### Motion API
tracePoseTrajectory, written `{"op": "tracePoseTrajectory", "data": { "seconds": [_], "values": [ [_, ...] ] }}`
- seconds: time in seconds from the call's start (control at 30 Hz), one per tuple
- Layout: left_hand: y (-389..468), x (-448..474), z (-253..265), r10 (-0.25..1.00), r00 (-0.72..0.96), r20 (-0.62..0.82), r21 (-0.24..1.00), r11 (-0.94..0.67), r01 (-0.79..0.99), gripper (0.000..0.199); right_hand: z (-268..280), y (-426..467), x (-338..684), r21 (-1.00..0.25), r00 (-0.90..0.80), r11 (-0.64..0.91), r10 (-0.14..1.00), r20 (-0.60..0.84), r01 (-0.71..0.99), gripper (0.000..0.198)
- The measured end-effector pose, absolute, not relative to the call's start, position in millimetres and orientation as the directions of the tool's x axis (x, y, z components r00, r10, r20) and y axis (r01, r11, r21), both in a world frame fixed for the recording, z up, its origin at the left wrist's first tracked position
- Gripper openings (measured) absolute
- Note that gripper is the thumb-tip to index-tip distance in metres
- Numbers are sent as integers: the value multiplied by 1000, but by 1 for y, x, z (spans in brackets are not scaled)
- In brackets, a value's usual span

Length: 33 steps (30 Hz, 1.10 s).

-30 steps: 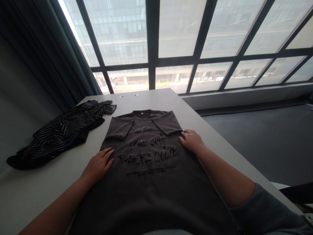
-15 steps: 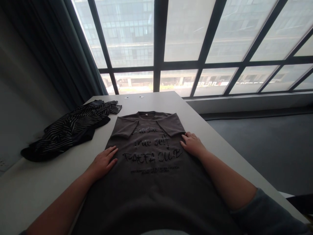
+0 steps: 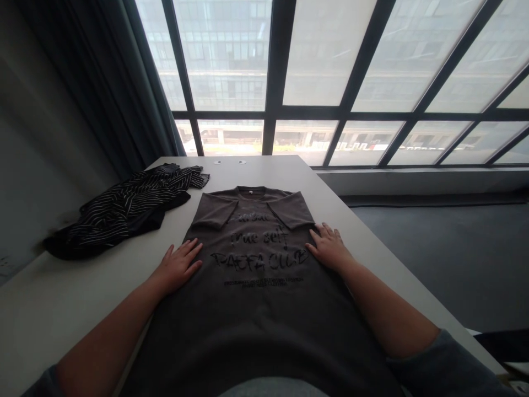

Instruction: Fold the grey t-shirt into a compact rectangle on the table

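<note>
A dark grey T-shirt with black lettering lies spread on the white table, its collar at the far end and both sleeves folded in over the chest. On its left edge, below the sleeve, my left hand rests with fingers spread. My right hand lies at the opposite edge, fingers apart, the fingertips touching the fabric just under the right sleeve. Neither hand grips the cloth. The shirt's hem is out of sight at the bottom of the view.
A heap of black clothing with white stripes lies on the left of the white table. Two small round fittings are set near its far edge. Beyond stand a dark curtain and large windows. Grey floor shows on the right.
The view has shifted slightly. The fingers of both hands are spread a little wider than before, still at the shirt's edges. The T-shirt keeps the same shape.
</note>
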<state>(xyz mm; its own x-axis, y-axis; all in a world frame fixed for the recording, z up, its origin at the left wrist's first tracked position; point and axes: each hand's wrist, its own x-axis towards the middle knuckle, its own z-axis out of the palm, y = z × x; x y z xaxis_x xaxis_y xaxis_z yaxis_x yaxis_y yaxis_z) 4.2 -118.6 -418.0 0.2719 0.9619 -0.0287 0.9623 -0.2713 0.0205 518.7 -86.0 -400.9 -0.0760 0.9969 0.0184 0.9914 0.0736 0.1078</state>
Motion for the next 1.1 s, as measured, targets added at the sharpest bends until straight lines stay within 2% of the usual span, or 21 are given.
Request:
{"op": "tracePoseTrajectory", "data": {
  "seconds": [0.1, 0.17, 0.23, 0.33, 0.63, 0.87, 0.97, 1.1],
  "values": [
    [-131, 14, -415, 954, 297, 28, -36, -296, 955, 60, -403, -112, 512, -6, -306, 306, 951, -50, 952, 70],
    [-145, 24, -413, 918, 395, 35, -22, -394, 919, 60, -404, -135, 507, -120, -481, 469, 870, -108, 875, 70],
    [-159, 35, -412, 855, 519, 6, 21, -519, 855, 62, -404, -158, 503, -193, -586, 560, 800, -128, 806, 69],
    [-179, 43, -413, 791, 612, -12, 59, -611, 790, 66, -402, -187, 502, -222, -609, 574, 780, -144, 788, 67],
    [-224, 21, -406, 727, 686, -11, 85, -683, 725, 66, -381, -238, 525, -329, -659, 580, 714, -237, 746, 65],
    [-267, 21, -390, 668, 742, -54, 172, -726, 666, 69, -366, -283, 521, -408, -717, 602, 655, -240, 686, 62],
    [-285, 27, -387, 654, 756, -36, 233, -730, 642, 58, -360, -301, 518, -470, -764, 619, 606, -224, 629, 56],
    [-295, 42, -372, 639, 769, -26, 362, -711, 603, 28, -358, -311, 516, -504, -819, 661, 538, -197, 556, 50]
  ]
}}
